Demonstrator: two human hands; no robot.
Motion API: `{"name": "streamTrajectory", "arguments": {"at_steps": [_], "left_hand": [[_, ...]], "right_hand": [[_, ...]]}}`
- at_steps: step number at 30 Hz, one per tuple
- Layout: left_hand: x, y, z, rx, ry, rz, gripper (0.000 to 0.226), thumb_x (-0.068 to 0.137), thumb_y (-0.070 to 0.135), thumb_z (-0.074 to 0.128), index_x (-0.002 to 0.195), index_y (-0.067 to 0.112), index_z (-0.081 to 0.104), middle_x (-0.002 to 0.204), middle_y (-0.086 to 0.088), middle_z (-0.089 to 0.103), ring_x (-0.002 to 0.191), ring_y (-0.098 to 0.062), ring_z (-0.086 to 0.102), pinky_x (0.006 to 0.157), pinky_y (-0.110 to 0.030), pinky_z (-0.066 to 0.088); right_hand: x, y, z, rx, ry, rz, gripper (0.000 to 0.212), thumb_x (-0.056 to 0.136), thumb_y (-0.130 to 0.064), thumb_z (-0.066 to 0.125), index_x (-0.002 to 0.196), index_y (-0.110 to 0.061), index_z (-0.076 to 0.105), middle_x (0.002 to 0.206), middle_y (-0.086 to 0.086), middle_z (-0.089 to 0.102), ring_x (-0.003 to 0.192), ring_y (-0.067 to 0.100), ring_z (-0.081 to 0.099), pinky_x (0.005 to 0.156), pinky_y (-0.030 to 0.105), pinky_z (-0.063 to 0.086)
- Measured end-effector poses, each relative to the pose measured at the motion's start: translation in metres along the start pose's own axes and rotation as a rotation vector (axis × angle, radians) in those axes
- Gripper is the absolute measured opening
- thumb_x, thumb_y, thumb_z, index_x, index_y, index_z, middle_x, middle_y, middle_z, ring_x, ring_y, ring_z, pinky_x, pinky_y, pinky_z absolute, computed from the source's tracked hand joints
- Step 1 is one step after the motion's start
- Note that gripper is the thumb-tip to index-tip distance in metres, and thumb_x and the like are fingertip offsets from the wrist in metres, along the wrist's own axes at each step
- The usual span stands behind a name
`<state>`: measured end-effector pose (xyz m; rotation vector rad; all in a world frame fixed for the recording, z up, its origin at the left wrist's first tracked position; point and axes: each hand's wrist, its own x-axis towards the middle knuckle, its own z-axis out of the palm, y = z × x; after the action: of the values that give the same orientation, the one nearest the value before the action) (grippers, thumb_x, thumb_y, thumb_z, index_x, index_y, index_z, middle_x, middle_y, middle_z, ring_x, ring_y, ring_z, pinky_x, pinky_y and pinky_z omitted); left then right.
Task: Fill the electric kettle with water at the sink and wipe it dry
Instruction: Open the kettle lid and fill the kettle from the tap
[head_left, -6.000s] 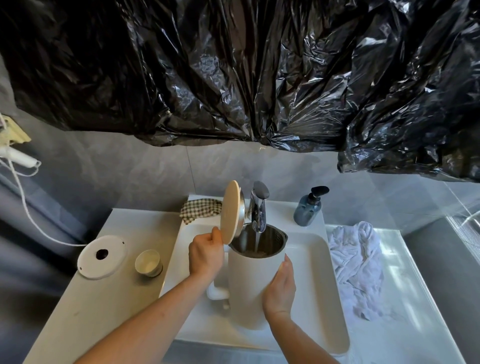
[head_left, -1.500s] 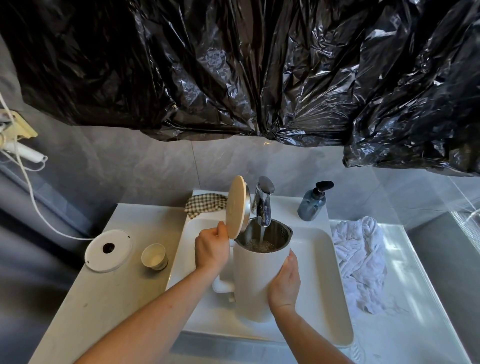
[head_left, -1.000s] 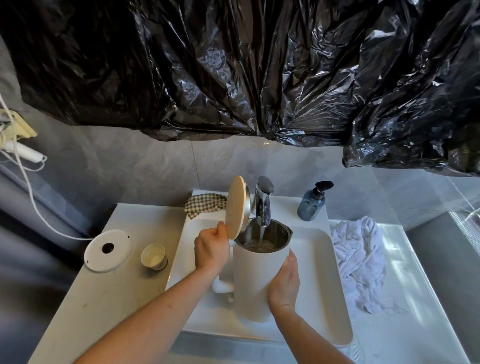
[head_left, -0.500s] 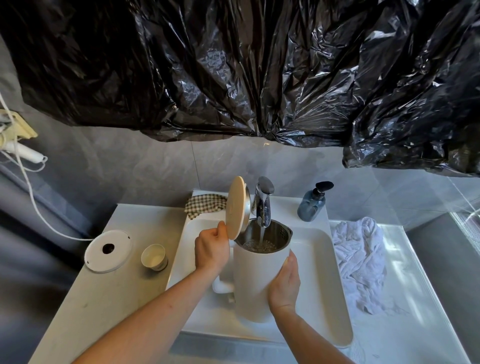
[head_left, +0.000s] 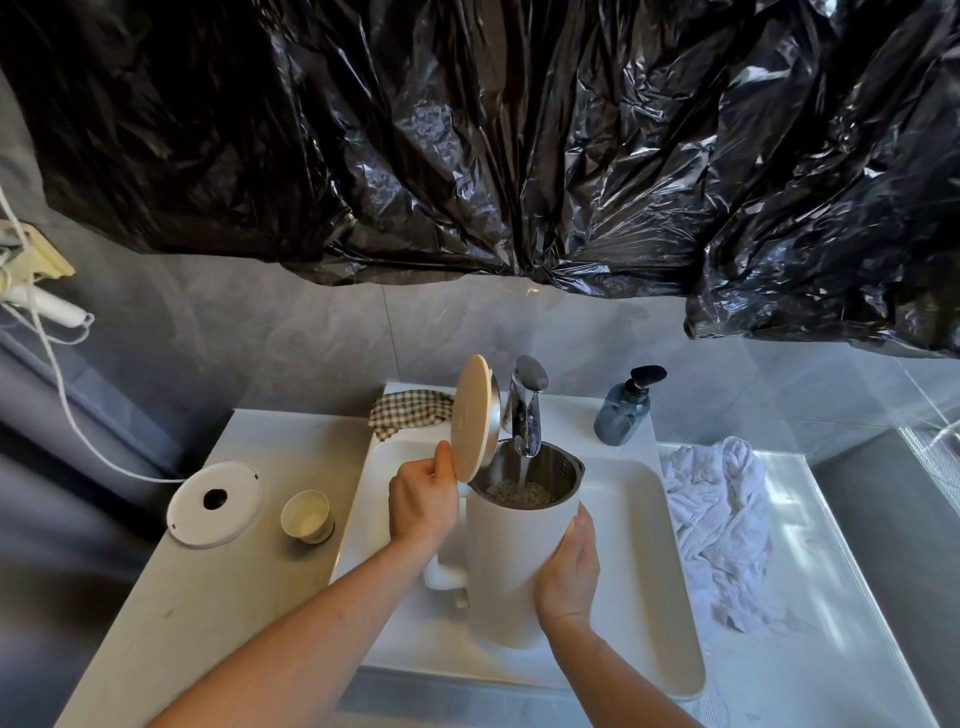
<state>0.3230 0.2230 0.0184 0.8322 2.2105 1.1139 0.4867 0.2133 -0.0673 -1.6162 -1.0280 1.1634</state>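
You are holding the white electric kettle (head_left: 511, 566) upright in the sink basin (head_left: 660, 597) under the running faucet (head_left: 525, 410), your left hand (head_left: 423, 506) wrapping its fingers around the handle with the thumb against the open lid (head_left: 471, 418), your right hand (head_left: 569, 569) pressing flat, fingers together, on its side.

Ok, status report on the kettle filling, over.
Left hand holds lid open. Right hand steadies kettle under running tap. Nothing in the way.

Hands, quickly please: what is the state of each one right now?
Left hand: closed on the kettle at its handle side, thumb against the raised lid.
Right hand: open, palm flat against the kettle's side.
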Motion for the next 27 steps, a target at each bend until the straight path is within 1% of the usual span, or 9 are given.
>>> {"name": "streamTrajectory", "arguments": {"at_steps": [4,8,12,16,19,21,23,25,27], "left_hand": [[0.0,-0.001,0.001,-0.003,0.0,0.002,0.052,0.105,0.042,0.041,0.077,0.007,0.066,0.064,0.002,0.059,0.063,-0.013,0.059,0.055,-0.021,0.041],[0.0,-0.001,0.001,0.005,-0.001,0.0,0.052,0.105,0.042,0.04,0.076,0.007,0.066,0.063,0.004,0.059,0.062,-0.012,0.059,0.054,-0.02,0.038],[0.001,-0.002,0.002,0.01,-0.005,-0.004,0.053,0.105,0.042,0.041,0.074,0.007,0.065,0.063,0.003,0.06,0.061,-0.013,0.061,0.054,-0.02,0.039],[0.0,-0.001,0.002,0.012,0.005,0.01,0.054,0.105,0.041,0.041,0.066,0.009,0.063,0.06,0.001,0.059,0.059,-0.014,0.06,0.053,-0.021,0.038],[-0.001,-0.001,0.002,0.012,0.008,0.015,0.057,0.105,0.039,0.042,0.058,0.011,0.057,0.056,0.0,0.056,0.057,-0.014,0.057,0.051,-0.023,0.036],[-0.002,-0.001,0.002,0.003,0.009,0.011,0.057,0.105,0.04,0.042,0.057,0.012,0.056,0.056,0.0,0.056,0.057,-0.014,0.057,0.052,-0.023,0.037],[-0.002,0.0,0.002,0.0,0.01,0.015,0.056,0.105,0.04,0.042,0.06,0.011,0.059,0.057,0.001,0.057,0.059,-0.013,0.059,0.052,-0.023,0.038],[-0.002,0.001,0.002,0.005,0.005,0.017,0.055,0.105,0.039,0.043,0.062,0.009,0.061,0.057,0.001,0.057,0.058,-0.013,0.058,0.052,-0.023,0.038],[-0.001,0.002,0.002,0.004,0.011,0.017,0.057,0.104,0.039,0.043,0.055,0.012,0.056,0.055,-0.001,0.054,0.056,-0.015,0.056,0.052,-0.026,0.038]], "right_hand": [[0.0,0.0,0.0,0.009,0.002,0.012,0.083,0.088,-0.07,0.02,0.153,-0.026,0.049,0.155,-0.004,0.053,0.146,0.018,0.044,0.124,0.037,0.028],[0.0,0.0,0.0,0.004,0.0,0.014,0.083,0.089,-0.073,0.02,0.151,-0.028,0.05,0.151,-0.004,0.056,0.143,0.019,0.047,0.124,0.044,0.032],[-0.001,-0.001,0.0,0.006,-0.001,0.012,0.083,0.088,-0.073,0.019,0.151,-0.028,0.05,0.151,-0.003,0.056,0.143,0.02,0.047,0.124,0.044,0.032],[-0.002,-0.003,-0.001,0.018,0.012,0.011,0.086,0.088,-0.072,0.02,0.153,-0.025,0.05,0.154,-0.003,0.053,0.146,0.019,0.044,0.125,0.038,0.028],[-0.003,-0.006,-0.001,0.028,0.011,0.031,0.079,0.092,-0.066,0.021,0.152,-0.025,0.05,0.154,-0.003,0.054,0.146,0.019,0.044,0.124,0.036,0.028],[-0.004,-0.007,-0.002,0.029,0.005,0.039,0.075,0.094,-0.062,0.021,0.153,-0.024,0.049,0.155,-0.002,0.053,0.146,0.019,0.044,0.121,0.032,0.027],[-0.004,-0.008,-0.002,0.033,0.005,0.042,0.077,0.093,-0.062,0.021,0.154,-0.024,0.049,0.156,-0.002,0.052,0.147,0.019,0.043,0.119,0.029,0.026],[-0.005,-0.01,-0.002,0.024,0.003,0.036,0.079,0.092,-0.064,0.021,0.153,-0.024,0.049,0.156,-0.002,0.052,0.146,0.019,0.043,0.119,0.029,0.026],[-0.006,-0.012,-0.003,0.019,-0.006,0.025,0.081,0.09,-0.068,0.02,0.153,-0.025,0.05,0.155,-0.003,0.053,0.146,0.018,0.044,0.122,0.033,0.028]]}}
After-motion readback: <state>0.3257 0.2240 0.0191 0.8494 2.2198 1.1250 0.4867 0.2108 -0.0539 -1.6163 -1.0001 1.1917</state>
